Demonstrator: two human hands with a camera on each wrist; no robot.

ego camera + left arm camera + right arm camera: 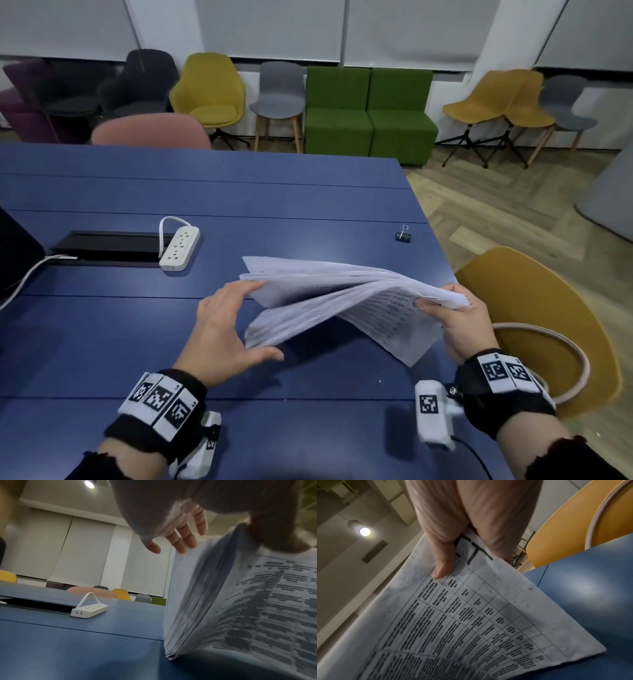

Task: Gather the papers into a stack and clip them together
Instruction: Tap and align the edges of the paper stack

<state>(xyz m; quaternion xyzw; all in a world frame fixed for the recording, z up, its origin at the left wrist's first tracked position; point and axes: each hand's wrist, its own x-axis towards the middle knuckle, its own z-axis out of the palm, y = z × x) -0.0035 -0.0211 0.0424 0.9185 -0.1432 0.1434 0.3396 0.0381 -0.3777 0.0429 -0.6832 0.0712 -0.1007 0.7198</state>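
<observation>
Papers [342,294] above the counter [102,335], between both hands

The left hand [222,329] is left of the papers, the right hand [459,325] right; the power strip [180,248] lies beyond them to the left, the binder clip [403,235] beyond to the right.

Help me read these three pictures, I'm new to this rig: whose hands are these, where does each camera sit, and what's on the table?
No machine: a person's bare hands with marker bands on the wrists. The big picture comes from a head camera; the others look out from each wrist. The right hand grips the papers by one edge; the left hand, fingers straight, touches the opposite edge. On the blue table lie a black binder clip, unused, and a white power strip.
</observation>
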